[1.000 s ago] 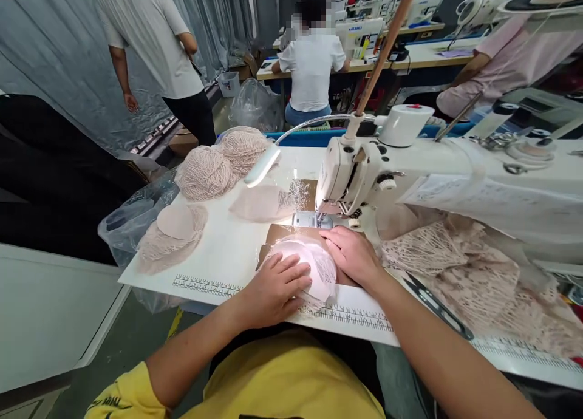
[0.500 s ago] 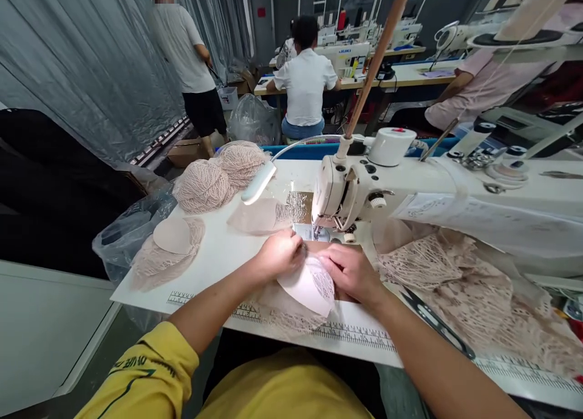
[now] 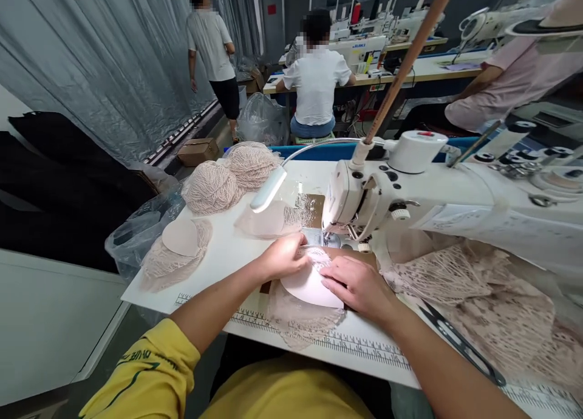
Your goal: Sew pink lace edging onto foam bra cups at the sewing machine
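Observation:
A pale bra cup (image 3: pixel 305 288) with lace along its upper edge lies in front of the sewing machine needle (image 3: pixel 327 237). My left hand (image 3: pixel 285 255) pinches its upper left edge close to the presser foot. On its right side, my right hand (image 3: pixel 357 282) has closed fingers pressed on the lace and cup edge; its thumb is partly hidden. Sheer beige lace fabric (image 3: pixel 300 325) spreads from under the cup toward the table's front edge. The sewing machine (image 3: pixel 355 194) stands just beyond my hands, with a lamp (image 3: pixel 268 188) lighting the spot.
Bundled lace pieces (image 3: pixel 212 188) sit at the back left. Another cup on lace (image 3: pixel 180 238) lies left, and one piece (image 3: pixel 268 220) lies behind my left hand. Black scissors (image 3: pixel 460 343) and heaped lace (image 3: pixel 492 285) lie right. People sit and walk beyond the table.
My right fingers have shifted from pinching the cup's upper right edge to lying over its right side. The cup has turned slightly. The view has swung left, and the walking person has turned.

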Tool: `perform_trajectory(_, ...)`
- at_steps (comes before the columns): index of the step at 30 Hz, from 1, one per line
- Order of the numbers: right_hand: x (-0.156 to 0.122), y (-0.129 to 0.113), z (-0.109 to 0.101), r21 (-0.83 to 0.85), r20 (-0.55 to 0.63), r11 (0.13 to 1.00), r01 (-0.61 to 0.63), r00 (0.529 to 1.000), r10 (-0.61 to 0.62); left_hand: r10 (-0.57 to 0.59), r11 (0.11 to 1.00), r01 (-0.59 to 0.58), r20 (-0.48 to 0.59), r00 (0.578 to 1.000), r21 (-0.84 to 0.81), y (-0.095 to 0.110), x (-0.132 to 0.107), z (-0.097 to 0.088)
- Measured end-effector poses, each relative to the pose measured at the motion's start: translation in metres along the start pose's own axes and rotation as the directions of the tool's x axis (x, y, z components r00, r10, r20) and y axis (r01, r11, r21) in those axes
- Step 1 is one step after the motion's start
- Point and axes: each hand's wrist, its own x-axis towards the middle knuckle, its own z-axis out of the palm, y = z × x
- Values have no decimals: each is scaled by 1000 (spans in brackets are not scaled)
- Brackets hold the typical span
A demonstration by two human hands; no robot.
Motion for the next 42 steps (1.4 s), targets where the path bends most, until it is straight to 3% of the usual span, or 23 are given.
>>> perform_trajectory(3, 0, 0, 0, -10, -11, 1000, -10, 1000, 10, -24, 999, 24, 22, 999, 26, -4, 2, -7)
perform_trajectory(6, -1, 0, 0, -24, -28, 999, -44, 999, 43, -14, 991, 31, -127, 992, 131, 0, 0, -12)
perform_trajectory(8, -1, 0, 0, -47, -23, 997, -54, 998, 53, 133, 968, -84, -199, 971, 237, 7, -5, -10)
perform_trajectory(11, 0, -1, 1, -106, -8, 992, -74, 997, 74, 371, 894, -325, -105, 923, 308, 14, -11, 5)
perform_trajectory(14, 1, 0, 3, -138, -25, 981, -136, 991, 134, 443, 850, -400, -54, 895, 342, 12, -11, 25)
perform_trajectory(18, 2, 1, 5, -186, -45, 958, -220, 976, 215, 459, 843, -426, -24, 888, 328, 3, -6, 32)
perform_trajectory(24, 5, -2, 3, -287, -15, 931, -224, 973, 229, 459, 857, -438, -18, 888, 271, 0, 2, 22)
perform_trajectory(34, 8, 0, 7, -289, -63, 914, -285, 958, 278, 503, 831, -504, 72, 862, 235, -8, 19, 16)
perform_trajectory(42, 12, -1, 2, -294, -75, 907, -301, 953, 292, 539, 792, -565, 170, 825, 230, -13, 33, 1)
